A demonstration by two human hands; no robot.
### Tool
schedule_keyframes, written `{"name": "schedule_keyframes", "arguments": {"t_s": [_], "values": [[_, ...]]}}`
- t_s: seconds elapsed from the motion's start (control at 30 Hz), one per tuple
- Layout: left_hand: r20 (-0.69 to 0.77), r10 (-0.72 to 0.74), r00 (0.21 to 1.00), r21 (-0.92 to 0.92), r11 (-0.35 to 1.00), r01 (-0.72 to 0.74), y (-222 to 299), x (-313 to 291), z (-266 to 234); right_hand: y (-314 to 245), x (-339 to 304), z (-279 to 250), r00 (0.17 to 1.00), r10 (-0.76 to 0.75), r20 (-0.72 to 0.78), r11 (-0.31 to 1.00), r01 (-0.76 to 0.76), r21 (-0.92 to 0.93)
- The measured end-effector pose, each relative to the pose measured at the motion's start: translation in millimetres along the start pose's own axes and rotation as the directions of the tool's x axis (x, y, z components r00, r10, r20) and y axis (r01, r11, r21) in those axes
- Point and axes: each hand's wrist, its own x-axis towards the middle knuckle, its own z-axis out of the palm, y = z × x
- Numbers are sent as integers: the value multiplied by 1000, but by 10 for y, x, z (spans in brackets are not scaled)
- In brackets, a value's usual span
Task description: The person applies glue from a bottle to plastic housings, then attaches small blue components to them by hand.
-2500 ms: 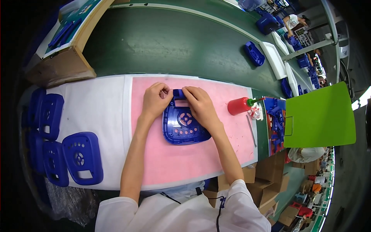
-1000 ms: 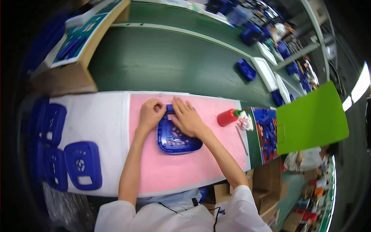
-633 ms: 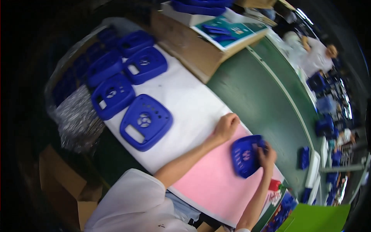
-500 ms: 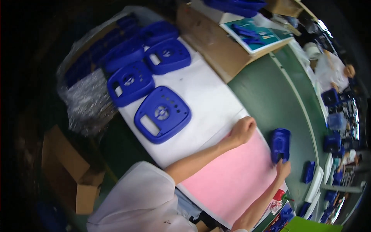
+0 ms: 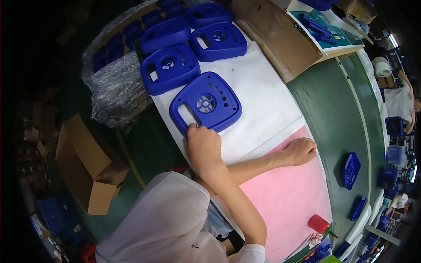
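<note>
My right arm crosses over my left forearm. The fingers of my right hand (image 5: 204, 148) are closed on the near edge of a blue plastic housing (image 5: 219, 93), beside its rectangular opening. That housing lies on white sheeting (image 5: 258, 90) and has a round grille and a row of holes. My left hand (image 5: 301, 152) is a closed fist above the pink mat (image 5: 280, 206); whatever it may hold is hidden. Behind the gripped housing sit more blue housings (image 5: 175, 65) of similar shape. A narrower blue part (image 5: 351, 171) lies on the green surface (image 5: 324, 101) to the right.
A cardboard box (image 5: 280, 35) stands at the back, with a teal board (image 5: 324, 28) on top. Plastic-wrapped stock (image 5: 116, 83) is at the far left, above an open carton (image 5: 87, 162). A red bottle (image 5: 319, 224) lies near the mat's right edge. Co-workers are at the far right.
My right hand has left the narrow blue part on the green surface and crossed leftward to the housing. My left fist stays over the mat's far edge. The view has shifted.
</note>
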Motion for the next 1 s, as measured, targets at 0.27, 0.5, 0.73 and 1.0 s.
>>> {"name": "schedule_keyframes", "arguments": {"t_s": [0.27,0.5,0.73,1.0], "values": [[-103,54,993,118,992,-42,-624,-17,276,478,-659,-645,990,-13,-143,868,82,489],[20,22,1000,77,997,-24,-289,103,34,1113,-1855,-1172,741,509,-438,729,-101,677],[185,-325,928,-332,868,370,-375,128,150,1588,-2971,-569,689,583,-431,795,-372,480],[83,-350,933,-280,890,359,-247,118,40,1445,-3132,-403,760,474,-445,867,-314,388]]}}
